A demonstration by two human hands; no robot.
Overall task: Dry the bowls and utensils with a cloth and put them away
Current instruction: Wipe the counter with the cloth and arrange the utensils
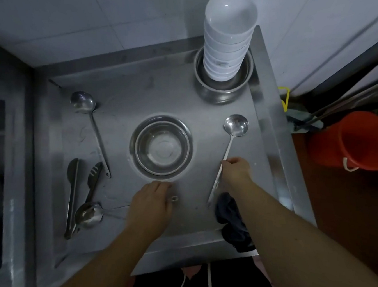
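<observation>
The steel table (pixel 128 92) is laid out like a sorting station, and the placement looks deliberate. At the centre sits a steel bowl (pixel 161 146), mouth up. At 12 o'clock from it, against the tiled wall, a stack of white bowls (pixel 227 39) stands inside a second steel basin (pixel 221 86), probably gathered there so they can be taken one by one or because they are already finished; I cannot tell which.

At 3 o'clock lies a long ladle (pixel 230 147), cup toward the wall. The right hand (pixel 235 172) pinches its handle about midway, fingers curled round the shaft, a grip that suits lifting it toward the dark cloth (pixel 234 220), which is bunched under the right forearm at 5 o'clock, hanging partly over the table's front edge and close enough to reach quickly.

The left hand (pixel 151 205), at 6 o'clock of the central bowl, rests palm down over the handle of a spoon-like ladle (pixel 89 214) whose cup lies at 8 o'clock; a hook end shows beside the knuckles. Its fingers are loosely curled, but whether they actually grip the handle I cannot tell.

At 9 o'clock another ladle (pixel 89 125) and a pair of tongs (pixel 80 193) wait, laid roughly parallel. Off the table at 3 o'clock stands a red bucket (pixel 355 139).
</observation>
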